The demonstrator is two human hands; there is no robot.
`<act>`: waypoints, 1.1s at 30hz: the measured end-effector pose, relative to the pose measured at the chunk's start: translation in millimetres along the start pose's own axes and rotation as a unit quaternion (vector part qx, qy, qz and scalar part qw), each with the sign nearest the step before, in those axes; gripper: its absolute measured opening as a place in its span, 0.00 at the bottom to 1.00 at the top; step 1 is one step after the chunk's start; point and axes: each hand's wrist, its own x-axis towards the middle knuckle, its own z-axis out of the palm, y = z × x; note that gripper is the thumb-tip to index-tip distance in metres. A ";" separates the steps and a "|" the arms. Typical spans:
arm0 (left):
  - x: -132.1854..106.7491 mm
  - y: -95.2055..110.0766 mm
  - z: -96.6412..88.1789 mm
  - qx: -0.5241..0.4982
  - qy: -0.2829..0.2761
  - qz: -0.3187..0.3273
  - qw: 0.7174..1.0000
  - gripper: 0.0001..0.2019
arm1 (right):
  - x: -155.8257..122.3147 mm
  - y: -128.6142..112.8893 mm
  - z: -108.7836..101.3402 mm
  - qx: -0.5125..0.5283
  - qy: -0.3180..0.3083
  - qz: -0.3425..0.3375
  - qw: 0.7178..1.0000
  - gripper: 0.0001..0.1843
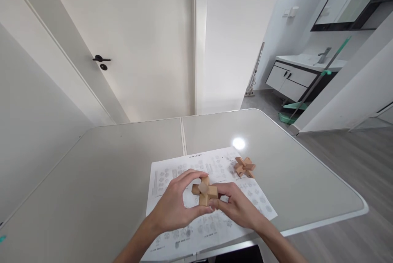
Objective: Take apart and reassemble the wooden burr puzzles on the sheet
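A small wooden cross-shaped puzzle [204,192] is held between both hands just above a printed instruction sheet [184,169]. My left hand [173,207] curls round its left side, thumb below and fingers arched over the top. My right hand [236,207] pinches its right arm with fingertips. A second assembled wooden puzzle [245,167] lies on the sheet's far right corner, apart from both hands.
The grey table [107,173] has a seam [183,136] down its middle and rounded corners. Behind it stand a white door with a black handle [101,59] and a wall. At the right, a bathroom vanity [294,77] and a green mop [319,77] stand on the floor.
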 end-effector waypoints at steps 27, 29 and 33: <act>-10.3 -10.2 12.6 0.002 0.064 0.041 0.997 0.33 | -16.7 6.9 24.3 -0.124 0.116 -0.072 0.983 0.10; -9.1 -12.5 13.1 -0.005 0.065 0.028 0.997 0.32 | -14.9 5.5 26.5 -0.083 0.115 -0.041 0.989 0.09; -3.6 -22.1 13.6 -0.019 0.071 -0.012 0.997 0.29 | -5.9 2.1 26.1 0.115 0.060 0.045 0.990 0.15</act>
